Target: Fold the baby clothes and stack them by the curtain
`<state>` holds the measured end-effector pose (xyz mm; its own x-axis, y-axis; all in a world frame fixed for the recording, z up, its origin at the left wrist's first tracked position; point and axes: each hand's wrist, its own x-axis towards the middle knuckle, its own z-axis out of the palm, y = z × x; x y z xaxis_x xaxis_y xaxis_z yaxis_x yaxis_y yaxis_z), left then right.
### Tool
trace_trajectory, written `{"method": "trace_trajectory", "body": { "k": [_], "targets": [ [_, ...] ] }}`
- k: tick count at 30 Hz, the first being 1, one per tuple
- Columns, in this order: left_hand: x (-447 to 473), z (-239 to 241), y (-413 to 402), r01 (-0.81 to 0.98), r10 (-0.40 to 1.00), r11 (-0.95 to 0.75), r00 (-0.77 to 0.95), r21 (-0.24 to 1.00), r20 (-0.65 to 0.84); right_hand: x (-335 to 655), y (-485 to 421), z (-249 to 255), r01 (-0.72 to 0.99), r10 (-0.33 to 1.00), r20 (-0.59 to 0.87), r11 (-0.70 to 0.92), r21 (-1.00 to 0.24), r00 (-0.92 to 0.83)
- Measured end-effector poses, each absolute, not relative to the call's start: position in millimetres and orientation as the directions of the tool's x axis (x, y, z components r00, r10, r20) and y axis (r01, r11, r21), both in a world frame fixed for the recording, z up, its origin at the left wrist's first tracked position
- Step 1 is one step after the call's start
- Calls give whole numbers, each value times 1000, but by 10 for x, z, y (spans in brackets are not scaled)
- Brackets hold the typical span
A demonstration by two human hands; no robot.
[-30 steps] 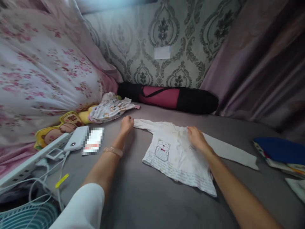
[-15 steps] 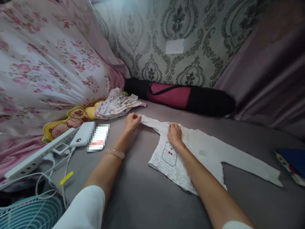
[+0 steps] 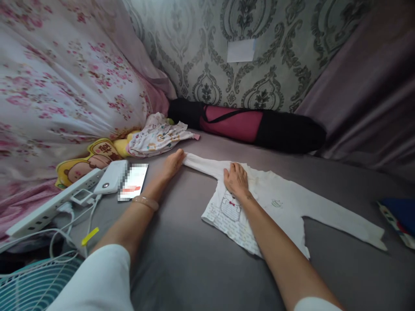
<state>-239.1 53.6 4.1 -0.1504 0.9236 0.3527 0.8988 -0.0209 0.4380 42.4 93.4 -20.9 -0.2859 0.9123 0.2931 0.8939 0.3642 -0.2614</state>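
Note:
A small white long-sleeved shirt [image 3: 285,207] lies spread on the grey bed sheet, printed with a bear and rows of writing. The end of its left-side sleeve is pinched in my left hand [image 3: 174,162], which wears a pale bangle at the wrist; the fingertips are partly hidden. My right hand [image 3: 236,178] rests flat on the shirt near that sleeve's shoulder, fingers stretched and thumb apart. The other sleeve reaches out to the right, untouched.
A long black and maroon bag [image 3: 233,124] lies along the wall. At left are a patterned cloth [image 3: 158,136], a yellow cushion [image 3: 87,160], a power strip [image 3: 55,203] with cables, a white power bank [image 3: 112,177], a phone [image 3: 134,181] and a teal fan [image 3: 29,285]. Folded clothes [image 3: 398,218] sit far right.
My left hand has moved a little left, drawing the sleeve straighter. The thumb of my right hand has spread out, the hand staying on the shirt. The view has shifted slightly.

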Motion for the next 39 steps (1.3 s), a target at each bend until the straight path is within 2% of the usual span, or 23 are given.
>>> {"method": "trace_trajectory", "body": {
  "k": [3,8,13,15,21,26,33,39],
  "targets": [
    [-2479,-24,472,906,941,-56,-93,419,327,421,940,-219,894,915,282,364,-261,-290],
    [-2467,-23,541,915,963,13,-120,403,240,418,948,-231,897,913,290,361,-253,-286],
    [-2498,171,718,888,965,260,-245,380,-88,415,955,-253,901,914,286,359,-244,-287],
    [-2508,273,800,884,954,298,-264,360,-143,412,956,-261,902,915,288,355,-245,-282],
    [-2178,393,1028,912,969,238,-244,334,-25,409,949,-262,902,912,302,357,-244,-279],
    [-1905,234,1102,933,980,198,-184,302,-74,405,936,-254,906,908,316,355,-229,-276],
    [-2023,149,1069,952,985,171,-163,253,-50,402,938,-261,909,908,316,352,-223,-275],
    [-2022,302,1033,943,989,138,-146,302,2,408,947,-271,906,904,322,359,-223,-280]
  ]
}}
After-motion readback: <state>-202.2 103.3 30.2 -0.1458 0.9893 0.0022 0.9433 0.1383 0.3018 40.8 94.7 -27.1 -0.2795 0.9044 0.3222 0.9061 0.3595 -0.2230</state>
